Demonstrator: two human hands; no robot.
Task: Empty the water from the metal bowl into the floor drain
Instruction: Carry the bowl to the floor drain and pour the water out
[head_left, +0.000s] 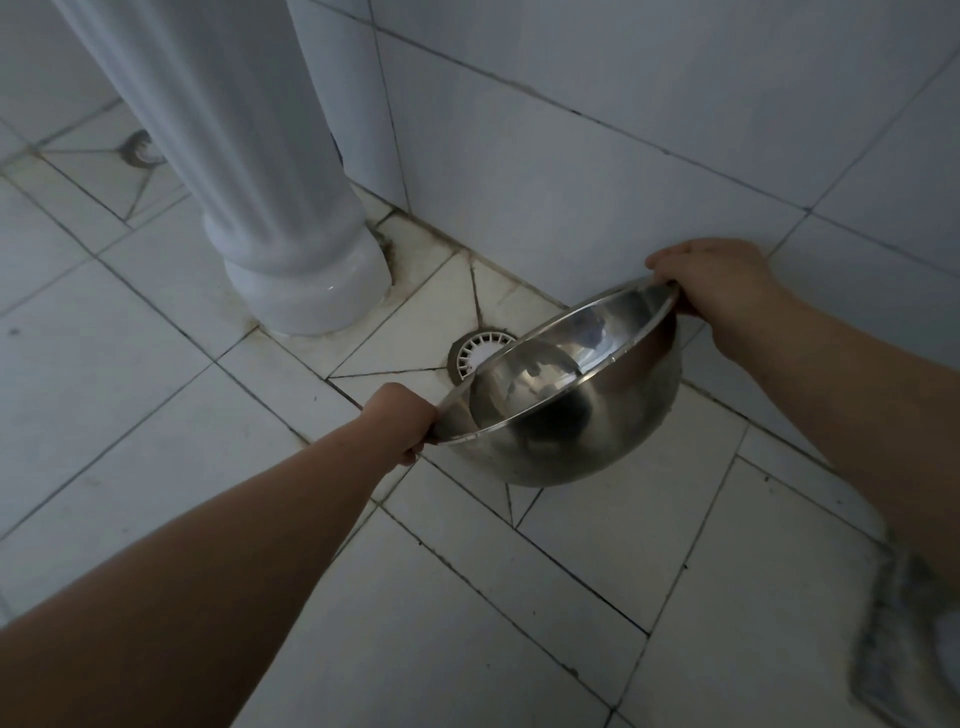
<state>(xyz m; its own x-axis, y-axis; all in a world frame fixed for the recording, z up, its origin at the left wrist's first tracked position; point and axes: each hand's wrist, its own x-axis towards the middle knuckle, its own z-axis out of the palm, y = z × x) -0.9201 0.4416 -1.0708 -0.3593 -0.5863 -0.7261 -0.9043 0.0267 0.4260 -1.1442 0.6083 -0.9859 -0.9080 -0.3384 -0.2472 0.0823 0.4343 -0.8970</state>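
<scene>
A shiny metal bowl hangs just above the tiled floor, tilted with its mouth facing up and to the left. My left hand grips its near-left rim. My right hand grips the far-right rim, which is the higher side. The round white floor drain lies in the floor right behind the bowl's lowered edge, partly hidden by the bowl. I cannot tell whether water is in the bowl or running out.
A white ceramic pedestal stands on the floor to the left of the drain. A tiled wall rises right behind the drain. A second drain sits far left behind the pedestal. Patterned fabric shows at bottom right.
</scene>
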